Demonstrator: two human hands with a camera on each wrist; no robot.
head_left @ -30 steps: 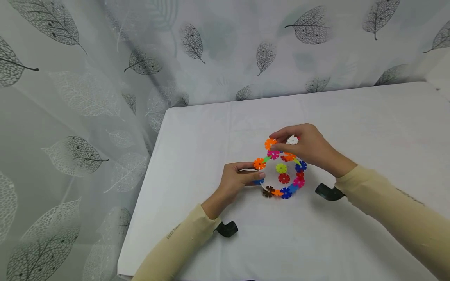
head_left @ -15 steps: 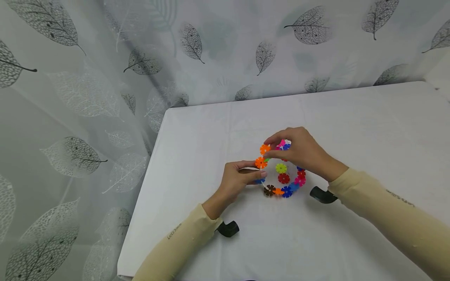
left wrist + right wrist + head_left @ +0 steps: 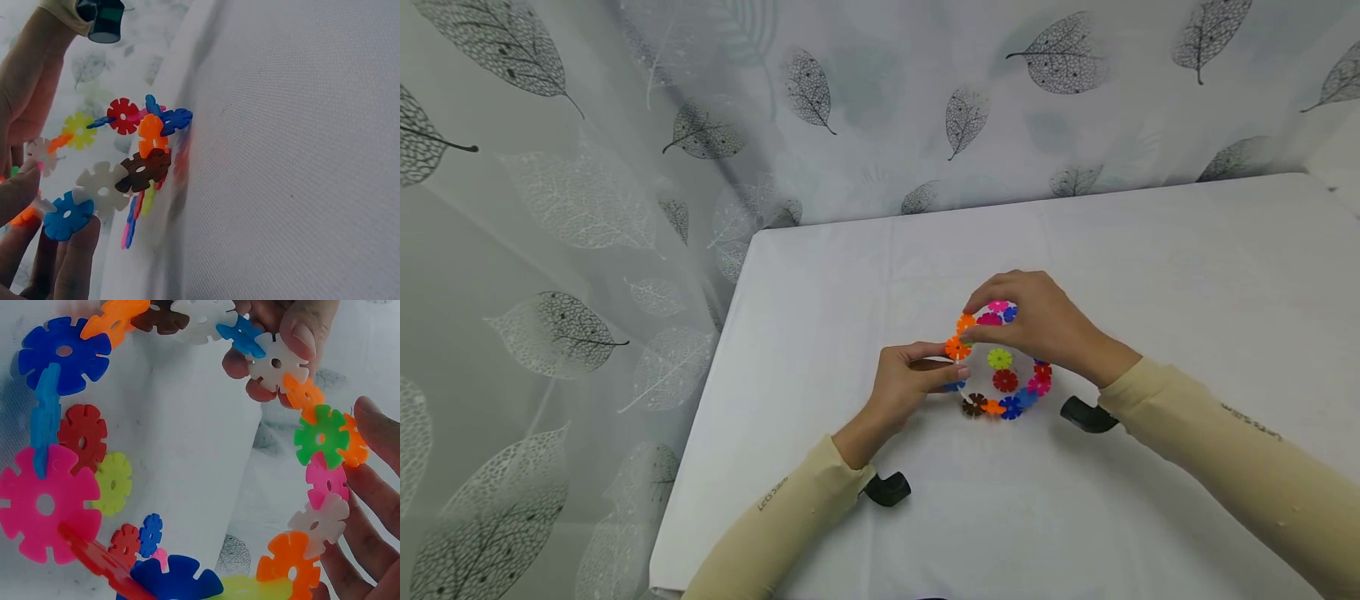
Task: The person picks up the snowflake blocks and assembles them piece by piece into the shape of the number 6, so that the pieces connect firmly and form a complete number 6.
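A ring of colourful notched plastic discs (image 3: pixel 50 503), slotted into one another, stands on the table. My left hand (image 3: pixel 906 383) grips its left side, with the thumb on a white disc (image 3: pixel 276 362) and fingers by a blue disc (image 3: pixel 67 215). At the upper left of the ring, my right hand (image 3: pixel 1037 317) pinches an orange disc (image 3: pixel 355 442) against the edge of a green disc (image 3: pixel 322 436). Whether the two are slotted together I cannot tell. Through the ring, a red disc (image 3: pixel 1005 381) and a yellow disc (image 3: pixel 1000 359) show on the table.
More discs, among them a blue one (image 3: pixel 150 535) and a red one (image 3: pixel 124 546), lie behind the ring, partly hidden. A white cloth covers the table (image 3: pixel 820 308). A leaf-patterned curtain (image 3: pixel 880 108) hangs behind and to the left. Dark curved pieces (image 3: pixel 887 489) sit at both wrists.
My right hand has come left and slightly down with the orange disc, nearer to my left hand. That left hand has stayed in place. Little differs over the last half second.
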